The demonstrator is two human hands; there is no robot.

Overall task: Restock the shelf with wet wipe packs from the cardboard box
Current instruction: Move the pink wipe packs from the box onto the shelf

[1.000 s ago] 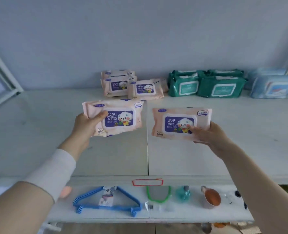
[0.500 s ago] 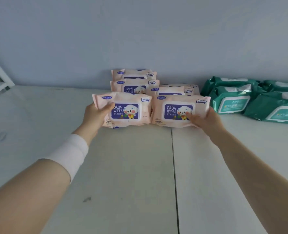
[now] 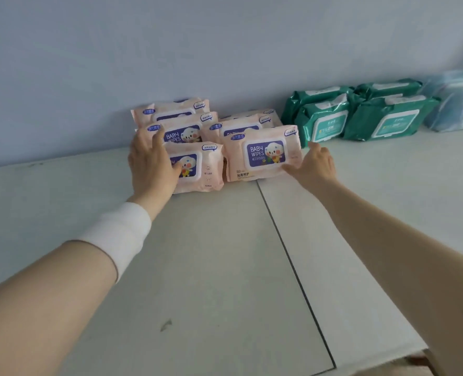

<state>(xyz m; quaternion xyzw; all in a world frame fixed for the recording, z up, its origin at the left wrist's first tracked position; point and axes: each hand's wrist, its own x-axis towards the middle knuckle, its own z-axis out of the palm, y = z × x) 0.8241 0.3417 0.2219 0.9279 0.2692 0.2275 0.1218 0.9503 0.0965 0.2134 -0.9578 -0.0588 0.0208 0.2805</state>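
Two pink baby wipe packs lie at the front of a pink stack on the white shelf (image 3: 225, 267). My left hand (image 3: 151, 164) rests flat on the left pack (image 3: 200, 169), fingers straight and thumb on its printed face. The right pack (image 3: 263, 153) leans back on the packs behind it. My right hand (image 3: 311, 166) touches its lower right corner with the thumb, with the fingers loose beside its edge. Several more pink packs (image 3: 181, 123) are stacked behind, against the wall. The cardboard box is out of sight.
Green wipe packs (image 3: 360, 118) stand to the right of the pink ones, and blue packs (image 3: 458, 107) lie at the far right. A seam (image 3: 292, 267) runs down the shelf between two boards. The pale blue wall closes the back.
Both hands carried a pink pack forward and set it down in front of the stack. Their grips have loosened to flat or loose touches. The view has moved closer.
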